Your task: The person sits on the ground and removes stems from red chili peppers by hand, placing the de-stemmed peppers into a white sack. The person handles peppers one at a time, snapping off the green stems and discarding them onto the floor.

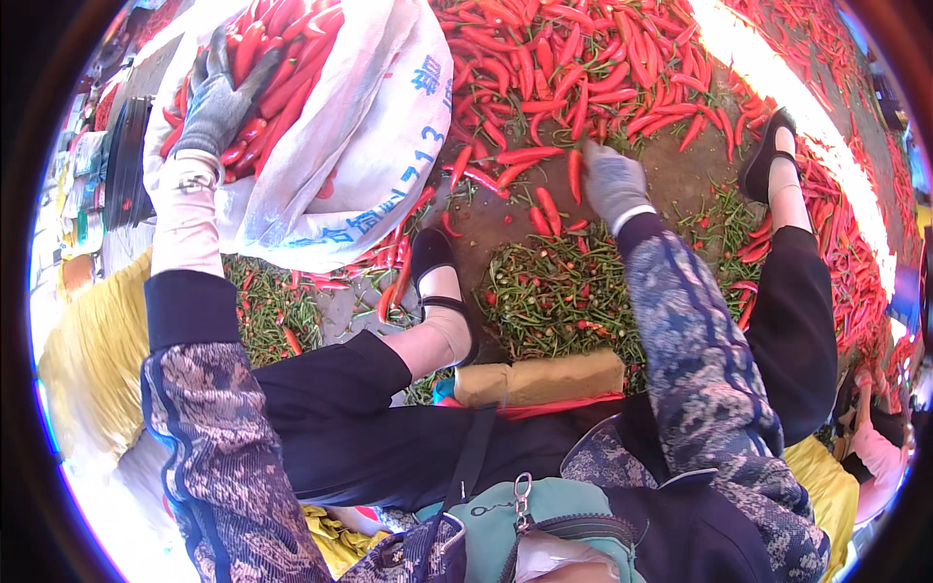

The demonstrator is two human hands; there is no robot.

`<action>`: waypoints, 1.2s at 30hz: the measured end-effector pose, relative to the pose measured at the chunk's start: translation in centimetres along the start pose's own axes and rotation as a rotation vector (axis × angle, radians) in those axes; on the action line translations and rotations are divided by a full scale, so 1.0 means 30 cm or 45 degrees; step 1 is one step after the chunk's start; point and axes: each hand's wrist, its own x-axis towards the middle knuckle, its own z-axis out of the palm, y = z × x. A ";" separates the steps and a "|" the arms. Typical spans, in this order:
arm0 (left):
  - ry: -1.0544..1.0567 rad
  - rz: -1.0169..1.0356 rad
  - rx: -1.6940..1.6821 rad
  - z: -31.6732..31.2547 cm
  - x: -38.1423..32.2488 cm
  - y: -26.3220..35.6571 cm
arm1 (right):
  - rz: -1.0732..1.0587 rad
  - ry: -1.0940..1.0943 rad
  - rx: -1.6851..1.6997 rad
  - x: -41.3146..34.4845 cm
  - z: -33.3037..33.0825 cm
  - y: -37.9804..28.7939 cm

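My left hand [222, 102], in a grey glove, rests with spread fingers on the red chili peppers [291, 76] that fill a white woven plastic sack [364, 146]. The sack bears printed writing, and its mouth is folded back. My right hand [616, 178], also gloved, is low over the ground at the near edge of a loose chili pile [539, 65]. Its fingers are curled and partly blurred. One red chili [574, 176] is right beside the fingertips; whether they pinch it or its stem cannot be made out.
A heap of green chili stems [561, 291] lies between my legs, before a tan block-shaped pad [543, 379]. More stems [273, 313] lie below the sack. Chilies [838, 270] spread beyond my right foot [773, 157]. Another person [878, 459] is at the right rim.
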 end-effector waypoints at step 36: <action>-1.420 -1.183 -2.356 0.185 -0.754 1.124 | 0.051 0.308 0.439 -0.315 -0.074 -0.154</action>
